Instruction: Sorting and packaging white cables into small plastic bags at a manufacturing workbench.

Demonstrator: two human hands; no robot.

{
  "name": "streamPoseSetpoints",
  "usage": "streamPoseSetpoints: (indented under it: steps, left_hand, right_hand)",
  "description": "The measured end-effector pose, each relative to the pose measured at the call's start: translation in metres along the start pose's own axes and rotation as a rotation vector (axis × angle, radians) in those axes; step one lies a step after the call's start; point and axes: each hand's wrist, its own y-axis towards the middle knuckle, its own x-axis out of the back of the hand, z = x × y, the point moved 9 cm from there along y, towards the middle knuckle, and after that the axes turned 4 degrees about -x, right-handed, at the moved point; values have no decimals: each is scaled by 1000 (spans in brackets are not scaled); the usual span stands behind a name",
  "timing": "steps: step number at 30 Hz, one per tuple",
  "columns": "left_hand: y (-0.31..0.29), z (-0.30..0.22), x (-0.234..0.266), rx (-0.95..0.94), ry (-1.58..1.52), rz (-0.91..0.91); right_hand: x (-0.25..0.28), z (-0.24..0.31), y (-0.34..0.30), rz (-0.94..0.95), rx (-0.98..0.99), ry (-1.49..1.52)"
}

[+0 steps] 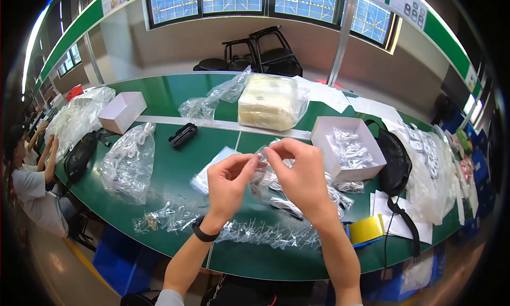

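Both hands meet mid-air over the middle of the work. Left hand (pixel 227 184): thumb and index pinched together. Right hand (pixel 303 173): same, fingertips just beside the left's. Both look to be gripping the upper part of a crinkled clear plastic bag (pixel 258 185), which hangs right under the fingertips; what's inside, if anything, we can't tell.

To handle it well, we'd pinch close together, work the film between thumb and index pads, and spread it gently; a yank would likely stretch or tear it. Wrists steady, elbows low.

Edges: the dark green tabletop (pixel 255 264) has its front edge under our forearms, bent by the lens. Just in from it, a glinting spread of thin white strips (pixel 265 234) runs beneath both arms, so we'd keep the wrists up. On the right it's tight: a loose pile of white coiled cables (pixel 340 200), an open white cardboard box (pixel 348 168), and near the edge a yellow tape roll on a blue holder (pixel 366 230). More room on the left: bare green surface between a stack of flat translucent bags (pixel 207 179) and a large bulging clear bag (pixel 127 165). Best swing side, we judge.
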Motion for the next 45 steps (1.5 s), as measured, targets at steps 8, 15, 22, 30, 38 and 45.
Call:
streamPoseSetpoints:
  steps: [8,15,22,30,38,45]
  left_hand:
    - [-1,9,11,28,65,-37]
    - [-7,1,6,17,175,-36]
    - [-8,-24,-3,-292,618,37]
    - [-10,-29,-11,-268,657,110]
    - [-32,-42,-39,-478,677,188]
    - [-40,-47,-42,-302,408,203]
  right_hand:
    - [-10,48,-17,-68,626,-381]
    - [-17,39,-17,-74,638,-546]
    - [-23,35,-20,33,667,-566]
    - [-23,37,-29,-13,732,-657]
    - [17,11,-44,-130,318,-282]
    - [82,-39,-78,-329,-140,374]
